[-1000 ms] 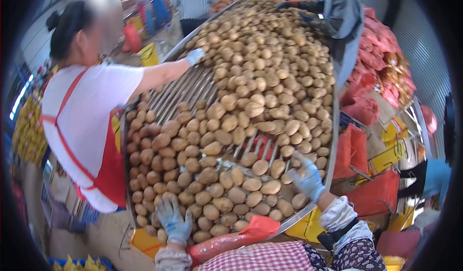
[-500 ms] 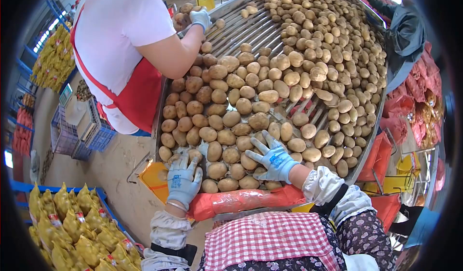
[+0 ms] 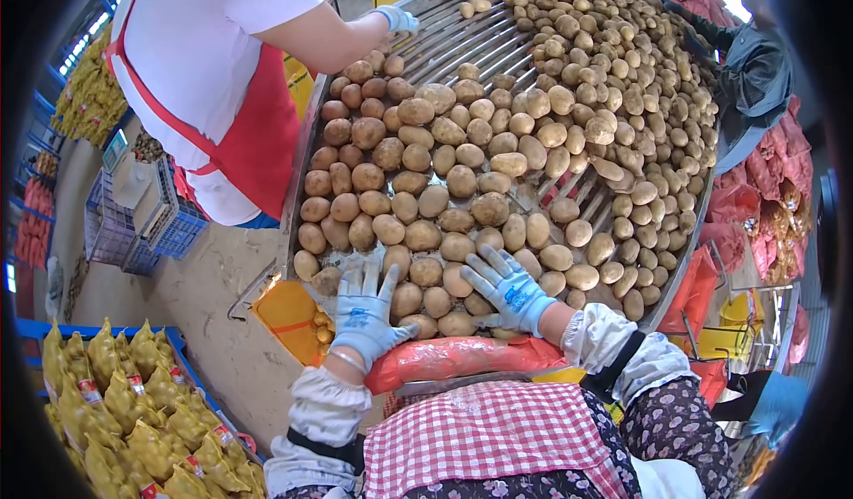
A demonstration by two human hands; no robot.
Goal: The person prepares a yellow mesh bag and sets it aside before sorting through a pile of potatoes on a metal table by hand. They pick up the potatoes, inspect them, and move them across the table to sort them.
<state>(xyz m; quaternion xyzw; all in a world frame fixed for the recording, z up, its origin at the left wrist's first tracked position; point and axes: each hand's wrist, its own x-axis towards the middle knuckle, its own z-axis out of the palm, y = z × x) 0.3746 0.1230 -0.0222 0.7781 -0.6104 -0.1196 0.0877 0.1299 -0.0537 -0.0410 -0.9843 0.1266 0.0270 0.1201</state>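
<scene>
Both my hands wear pale blue gloves and lie on potatoes at the near end of a slatted metal sorting table (image 3: 451,46). My left hand (image 3: 362,314) is spread flat at the near left corner, fingers pointing away, beside a potato (image 3: 406,299). To the right, my right hand (image 3: 508,293) rests with fingers apart over several potatoes, its thumb near a pale potato (image 3: 457,324). Neither hand grasps anything. A red padded roll (image 3: 466,359) runs along the near edge, just below my hands.
A co-worker in a red apron (image 3: 258,139) stands at the left, a gloved hand (image 3: 397,19) over the slats. Another person's dark sleeve (image 3: 755,72) reaches in from the right. Yellow sacks (image 3: 142,401) fill the lower left. An orange-yellow bag (image 3: 289,317) hangs by the near left corner.
My left hand has slid to the right, closer to my right hand, which stays nearly in place. The co-worker's hand has moved from the potatoes at the table's left edge to over the slats.
</scene>
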